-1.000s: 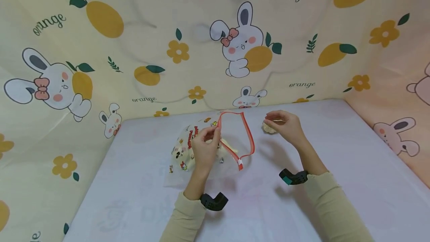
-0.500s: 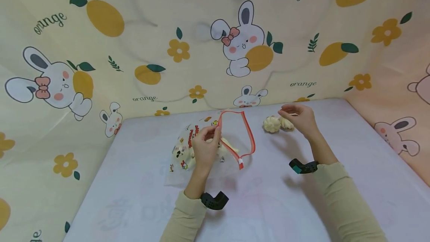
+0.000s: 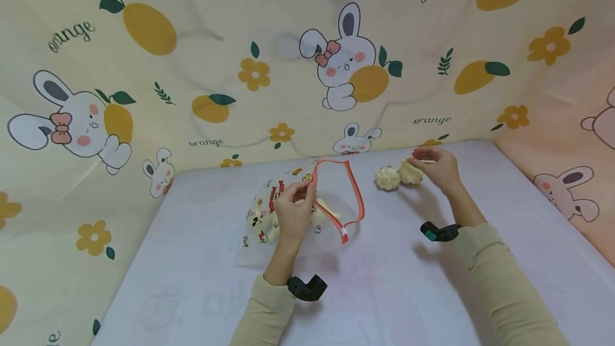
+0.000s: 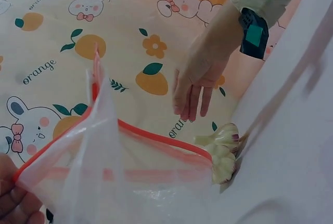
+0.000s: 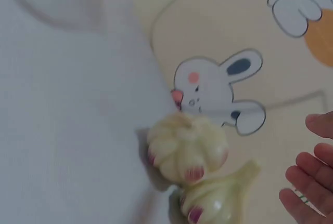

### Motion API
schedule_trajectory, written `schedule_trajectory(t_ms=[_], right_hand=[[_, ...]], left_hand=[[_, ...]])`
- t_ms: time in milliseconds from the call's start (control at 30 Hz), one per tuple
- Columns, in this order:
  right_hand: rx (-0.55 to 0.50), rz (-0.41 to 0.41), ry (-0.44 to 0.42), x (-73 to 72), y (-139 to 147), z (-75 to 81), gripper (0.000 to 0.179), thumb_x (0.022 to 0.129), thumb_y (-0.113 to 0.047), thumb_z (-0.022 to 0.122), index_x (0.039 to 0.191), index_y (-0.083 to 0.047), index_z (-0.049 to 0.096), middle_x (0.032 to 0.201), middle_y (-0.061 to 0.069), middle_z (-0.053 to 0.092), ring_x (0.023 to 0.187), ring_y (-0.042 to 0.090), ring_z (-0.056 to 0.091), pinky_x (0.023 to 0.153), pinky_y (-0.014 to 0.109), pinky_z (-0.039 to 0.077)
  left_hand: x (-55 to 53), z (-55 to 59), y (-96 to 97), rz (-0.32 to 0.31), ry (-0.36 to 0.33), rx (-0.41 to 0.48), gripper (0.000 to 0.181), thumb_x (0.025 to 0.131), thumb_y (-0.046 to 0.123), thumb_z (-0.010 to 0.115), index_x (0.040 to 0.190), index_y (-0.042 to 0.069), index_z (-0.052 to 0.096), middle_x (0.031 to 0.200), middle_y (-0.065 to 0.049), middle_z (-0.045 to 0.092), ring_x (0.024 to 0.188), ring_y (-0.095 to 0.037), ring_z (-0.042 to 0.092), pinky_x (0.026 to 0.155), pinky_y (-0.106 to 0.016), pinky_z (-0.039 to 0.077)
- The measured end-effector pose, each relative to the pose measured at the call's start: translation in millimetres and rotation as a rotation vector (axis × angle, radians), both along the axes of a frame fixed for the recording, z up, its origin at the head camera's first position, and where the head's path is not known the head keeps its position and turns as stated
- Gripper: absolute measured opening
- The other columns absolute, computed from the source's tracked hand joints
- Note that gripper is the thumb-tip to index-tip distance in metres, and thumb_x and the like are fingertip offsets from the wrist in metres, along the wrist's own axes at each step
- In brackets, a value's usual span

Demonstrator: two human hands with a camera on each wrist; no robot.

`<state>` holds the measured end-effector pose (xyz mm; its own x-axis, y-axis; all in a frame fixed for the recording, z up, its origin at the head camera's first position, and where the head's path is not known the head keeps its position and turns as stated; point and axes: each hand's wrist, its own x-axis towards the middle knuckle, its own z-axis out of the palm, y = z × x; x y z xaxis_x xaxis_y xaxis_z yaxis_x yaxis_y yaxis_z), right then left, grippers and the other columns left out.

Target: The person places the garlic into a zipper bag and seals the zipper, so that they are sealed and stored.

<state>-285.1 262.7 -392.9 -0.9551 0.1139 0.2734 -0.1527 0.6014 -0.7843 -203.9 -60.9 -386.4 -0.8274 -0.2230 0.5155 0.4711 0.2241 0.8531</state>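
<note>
My left hand (image 3: 294, 210) pinches the red zip edge of a clear printed zip bag (image 3: 358, 191), whose mouth gapes toward the right. Pale garlic-like shapes show through its film, partly hidden behind that hand. To the bag's right, two garlic bulbs (image 3: 387, 178) sit side by side on the table. The right-hand bulb (image 5: 216, 200) has its stem pointing up and outward. My right hand (image 3: 438, 168) hovers just beyond it; in the left wrist view that hand (image 4: 200, 78) has extended fingers and holds nothing.
A white-covered table (image 3: 375, 292) lies beneath everything. At its back and sides stands a cloth wall (image 3: 288, 9) printed with rabbits and oranges. A black band (image 3: 439, 232) circles the right wrist, and another band (image 3: 307, 288) the left.
My right hand has moved right, off the garlic. Two bulbs now show where the hand covered part of them, and the right-hand one has turned stem-up. The left hand and bag stay put.
</note>
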Motion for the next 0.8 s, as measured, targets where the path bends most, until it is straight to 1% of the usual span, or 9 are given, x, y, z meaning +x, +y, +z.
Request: schedule_trajectory(t_ms=[67, 167, 267, 333, 367, 433, 533, 667, 800], right_hand=[[0.020, -0.005, -0.002, -1.2, 2, -1.4, 0.044, 0.090, -0.028, 0.067, 0.120, 0.004, 0.061, 0.117, 0.024, 0.067, 0.083, -0.017, 0.048, 0.071, 0.000, 0.038], [0.035, -0.010, -0.007, -3.0, 4, -3.9, 0.043, 0.090, -0.024, 0.067, 0.121, 0.005, 0.060, 0.121, 0.028, 0.064, 0.091, 0.003, 0.060, 0.079, 0.008, 0.043], [0.038, 0.004, -0.035, -4.4, 6, -7.2, 0.045, 0.091, -0.023, 0.066, 0.123, 0.006, 0.057, 0.125, 0.030, 0.061, 0.110, 0.031, 0.060, 0.093, 0.031, 0.051], [0.041, 0.021, -0.061, -6.0, 7, -10.0, 0.048, 0.092, -0.024, 0.065, 0.125, 0.008, 0.055, 0.129, 0.031, 0.058, 0.118, 0.041, 0.054, 0.099, 0.048, 0.048], [0.043, 0.030, -0.073, -7.2, 7, -11.5, 0.049, 0.092, -0.025, 0.064, 0.126, 0.009, 0.053, 0.130, 0.032, 0.056, 0.121, 0.043, 0.052, 0.102, 0.052, 0.045], [0.052, 0.043, -0.092, -10.1, 9, -15.2, 0.051, 0.093, -0.026, 0.063, 0.128, 0.010, 0.052, 0.132, 0.033, 0.054, 0.124, 0.046, 0.049, 0.104, 0.056, 0.042], [0.067, 0.052, -0.140, -13.5, 12, -20.7, 0.054, 0.094, -0.029, 0.061, 0.131, 0.009, 0.049, 0.136, 0.033, 0.050, 0.129, 0.047, 0.044, 0.106, 0.059, 0.038], [0.087, 0.069, -0.212, -17.3, 14, -25.8, 0.060, 0.094, -0.034, 0.060, 0.135, 0.007, 0.046, 0.142, 0.032, 0.045, 0.135, 0.050, 0.036, 0.108, 0.063, 0.034], [0.098, 0.089, -0.220, -21.6, 14, -27.2, 0.060, 0.094, -0.034, 0.060, 0.135, 0.007, 0.046, 0.143, 0.033, 0.043, 0.135, 0.051, 0.034, 0.108, 0.063, 0.033]], left_hand=[[0.0, -0.5, -0.1, -0.001, 0.004, 0.002, 0.016, 0.089, 0.010, 0.067, 0.094, -0.004, 0.072, 0.077, -0.022, 0.071, 0.066, -0.010, 0.064, 0.064, -0.014, 0.053], [-0.4, -1.3, 0.1, -0.007, 0.009, 0.002, 0.017, 0.089, 0.012, 0.067, 0.094, -0.004, 0.072, 0.077, -0.021, 0.072, 0.066, -0.011, 0.065, 0.064, -0.014, 0.053], [0.1, -1.3, 0.2, -0.012, 0.002, 0.003, 0.017, 0.089, 0.012, 0.067, 0.094, -0.004, 0.072, 0.078, -0.021, 0.072, 0.067, -0.011, 0.065, 0.065, -0.014, 0.053], [-0.2, -0.7, 0.1, -0.010, -0.003, 0.000, 0.017, 0.089, 0.012, 0.068, 0.094, -0.004, 0.072, 0.078, -0.021, 0.072, 0.067, -0.013, 0.065, 0.065, -0.014, 0.053], [-0.8, -0.4, -0.1, -0.007, -0.001, -0.004, 0.017, 0.089, 0.011, 0.067, 0.094, -0.004, 0.072, 0.078, -0.021, 0.072, 0.067, -0.013, 0.065, 0.065, -0.014, 0.053], [-1.9, 0.0, -0.4, 0.001, 0.000, -0.008, 0.016, 0.089, 0.011, 0.068, 0.094, -0.004, 0.072, 0.078, -0.021, 0.072, 0.067, -0.015, 0.066, 0.065, -0.014, 0.053], [-2.8, -0.9, 0.5, -0.006, 0.004, -0.005, 0.017, 0.089, 0.012, 0.068, 0.094, -0.004, 0.072, 0.078, -0.021, 0.072, 0.067, -0.017, 0.066, 0.065, -0.014, 0.053], [-1.4, -5.8, 4.2, -0.042, -0.028, 0.009, 0.018, 0.089, 0.013, 0.068, 0.094, -0.004, 0.072, 0.079, -0.022, 0.072, 0.066, -0.015, 0.067, 0.063, -0.015, 0.054], [-1.3, -8.8, 7.7, -0.051, -0.044, 0.013, 0.017, 0.088, 0.013, 0.068, 0.093, -0.003, 0.072, 0.079, -0.022, 0.072, 0.066, -0.017, 0.068, 0.063, -0.016, 0.055]])
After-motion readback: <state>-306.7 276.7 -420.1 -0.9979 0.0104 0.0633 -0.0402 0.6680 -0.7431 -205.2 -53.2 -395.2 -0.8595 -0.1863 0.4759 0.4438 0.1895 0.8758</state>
